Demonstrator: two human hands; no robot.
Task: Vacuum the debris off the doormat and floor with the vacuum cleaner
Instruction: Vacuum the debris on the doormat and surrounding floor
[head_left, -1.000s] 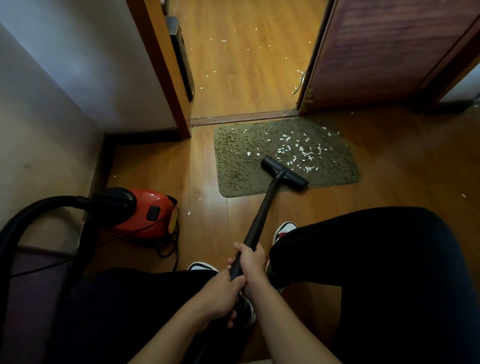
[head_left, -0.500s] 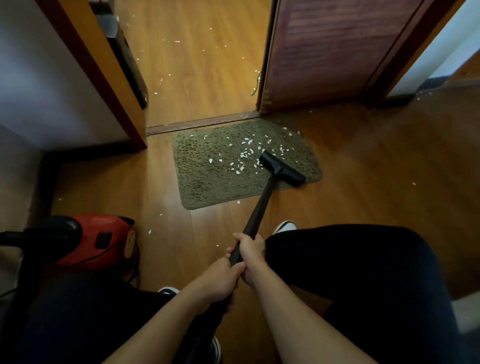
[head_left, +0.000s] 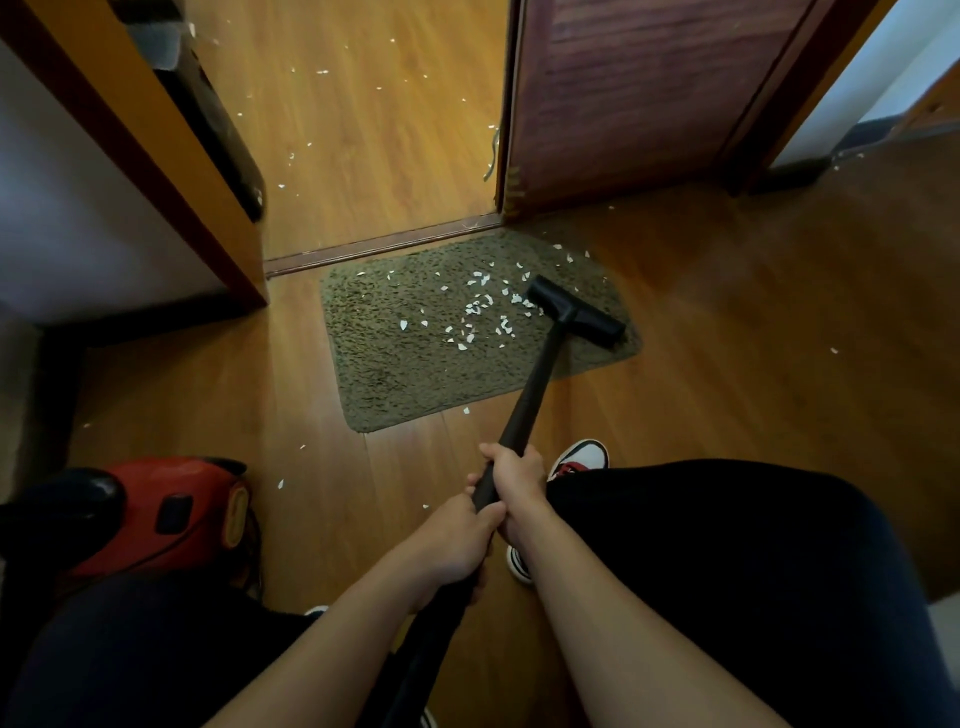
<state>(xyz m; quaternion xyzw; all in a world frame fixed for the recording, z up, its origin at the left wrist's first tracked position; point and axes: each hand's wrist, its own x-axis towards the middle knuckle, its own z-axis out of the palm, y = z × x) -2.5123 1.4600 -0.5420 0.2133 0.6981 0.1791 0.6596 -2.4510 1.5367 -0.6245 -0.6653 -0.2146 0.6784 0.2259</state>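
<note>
Grip on wand unchanged, nozzle now farther right on doormat

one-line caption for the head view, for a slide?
Both hands grip the vacuum wand, nozzle on the doormat beside white debris.

Both forearms extend forward and converge at centre. The right hand is clenched around the wand, placed ahead of the left. The left hand grips the same wand directly behind it, fingers wrapped. Both knees are bent, clad in dark trousers
</note>
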